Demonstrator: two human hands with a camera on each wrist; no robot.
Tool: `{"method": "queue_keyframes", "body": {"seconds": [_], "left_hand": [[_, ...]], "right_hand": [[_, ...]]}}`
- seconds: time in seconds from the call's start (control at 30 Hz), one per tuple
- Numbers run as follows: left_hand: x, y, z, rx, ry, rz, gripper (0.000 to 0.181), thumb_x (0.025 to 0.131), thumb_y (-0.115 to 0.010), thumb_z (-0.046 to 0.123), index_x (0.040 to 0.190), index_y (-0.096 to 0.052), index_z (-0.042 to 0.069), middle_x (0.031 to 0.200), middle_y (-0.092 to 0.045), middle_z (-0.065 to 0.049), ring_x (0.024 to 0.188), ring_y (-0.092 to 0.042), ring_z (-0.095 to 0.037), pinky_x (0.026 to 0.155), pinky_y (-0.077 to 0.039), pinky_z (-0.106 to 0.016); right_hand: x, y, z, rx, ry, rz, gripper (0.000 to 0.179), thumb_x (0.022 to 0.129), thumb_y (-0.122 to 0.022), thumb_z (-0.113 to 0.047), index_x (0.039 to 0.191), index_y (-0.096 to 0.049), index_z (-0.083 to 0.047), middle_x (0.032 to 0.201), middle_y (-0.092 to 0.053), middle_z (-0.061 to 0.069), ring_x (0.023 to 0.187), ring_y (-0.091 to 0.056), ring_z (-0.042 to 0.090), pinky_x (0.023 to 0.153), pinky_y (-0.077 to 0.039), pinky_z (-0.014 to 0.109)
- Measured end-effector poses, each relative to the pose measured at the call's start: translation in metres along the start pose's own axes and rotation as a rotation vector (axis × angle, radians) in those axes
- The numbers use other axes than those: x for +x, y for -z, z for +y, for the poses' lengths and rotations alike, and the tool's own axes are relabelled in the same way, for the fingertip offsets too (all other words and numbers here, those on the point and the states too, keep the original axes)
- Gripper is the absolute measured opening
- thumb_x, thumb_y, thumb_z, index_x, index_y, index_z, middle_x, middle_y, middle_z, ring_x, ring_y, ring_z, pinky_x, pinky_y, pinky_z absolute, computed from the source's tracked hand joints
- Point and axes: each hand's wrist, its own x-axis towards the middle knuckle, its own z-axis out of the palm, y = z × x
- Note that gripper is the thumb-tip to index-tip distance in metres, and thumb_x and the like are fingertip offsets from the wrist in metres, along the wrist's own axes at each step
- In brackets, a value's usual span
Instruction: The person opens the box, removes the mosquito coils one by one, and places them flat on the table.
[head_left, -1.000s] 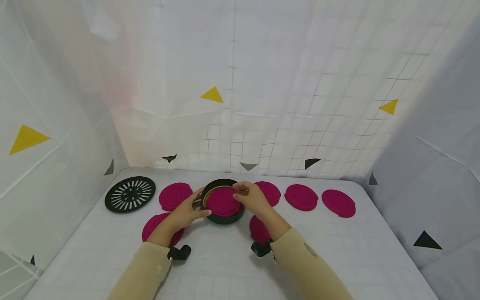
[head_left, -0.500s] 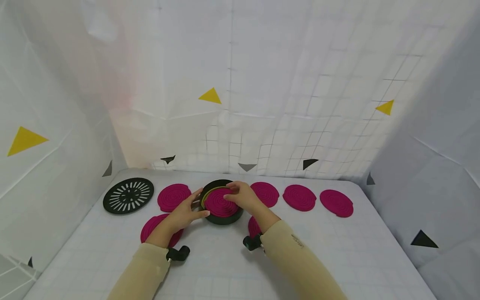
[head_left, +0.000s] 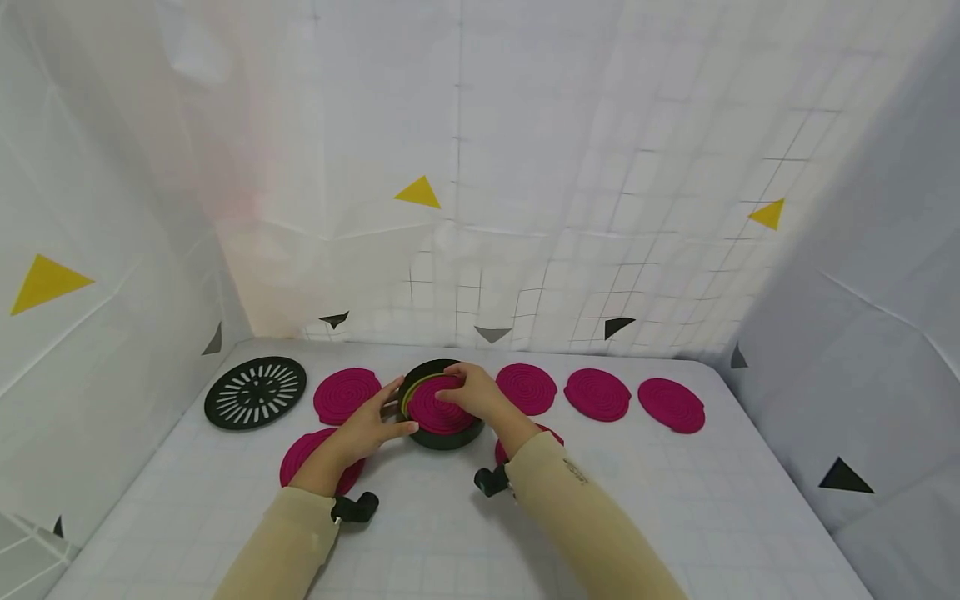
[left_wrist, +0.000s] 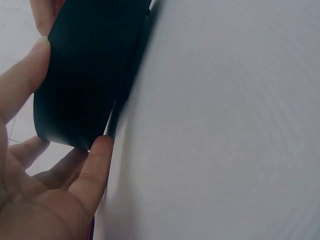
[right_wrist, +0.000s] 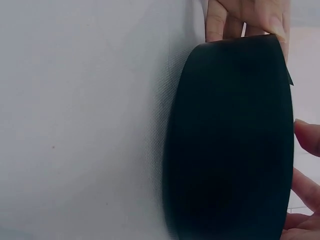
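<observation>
A round dark holder (head_left: pixel 442 440) stands on the table, with a pink spiral coaster (head_left: pixel 437 414) inside and a thin yellow-green ring (head_left: pixel 406 400) along its inner edge. My left hand (head_left: pixel 367 427) grips the holder's left side, thumb in front and fingers behind. In the left wrist view the holder's smooth side (left_wrist: pixel 85 75) shows, fingertips at its base. My right hand (head_left: pixel 483 396) reaches over the holder's right rim. Its thumb touches the coaster's top and its fingers stay apart from the thumb near the far rim. In the right wrist view the holder's wall (right_wrist: pixel 230 140) hides the coaster.
A black slotted disc (head_left: pixel 256 393) lies at the back left. Pink spiral coasters (head_left: pixel 347 396) lie flat left of the holder; more, such as one coaster (head_left: pixel 597 394), lie to the right. The right forearm partly covers a nearer coaster (head_left: pixel 553 434). A white wall (head_left: pixel 495 275) stands behind.
My right hand has moved left, from the coaster's right edge in the holder to over its middle. The left hand keeps its grip on the holder.
</observation>
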Motion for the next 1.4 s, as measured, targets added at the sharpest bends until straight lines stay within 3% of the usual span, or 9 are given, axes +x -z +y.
{"method": "queue_keyframes", "body": {"seconds": [0.33,0.97,1.4], "left_hand": [[-0.0003,-0.0007,0.0008,-0.020,-0.002,0.003,0.099,0.084,-0.081,0.040,0.161,-0.021,0.025,0.159,-0.034,-0.015,0.145,-0.034,-0.037,0.108,-0.039,-0.059],[0.0003,-0.0024,0.0001,-0.035,-0.004,0.007,0.098,0.083,-0.082,0.038,0.160,-0.023,0.026,0.159,-0.035,-0.014,0.145,-0.033,-0.037,0.111,-0.034,-0.060],[0.0006,-0.0009,-0.0004,-0.024,-0.016,0.002,0.100,0.083,-0.082,0.040,0.161,-0.021,0.025,0.160,-0.033,-0.014,0.146,-0.032,-0.037,0.111,-0.033,-0.061]], "right_hand": [[0.0065,-0.0046,-0.0011,-0.012,-0.038,-0.003,0.054,0.088,-0.078,-0.023,0.136,-0.059,-0.006,0.131,-0.062,0.018,0.119,-0.058,0.030,0.100,-0.049,0.048],[0.0020,-0.0065,-0.0057,-0.044,-0.013,0.037,0.049,0.088,-0.078,-0.020,0.133,-0.061,-0.007,0.128,-0.063,0.017,0.117,-0.059,0.032,0.097,-0.051,0.049],[0.0035,0.0013,0.0000,0.073,0.014,0.103,0.039,0.091,-0.075,-0.017,0.127,-0.066,-0.010,0.130,-0.062,0.014,0.126,-0.054,0.034,0.104,-0.045,0.053]]}}
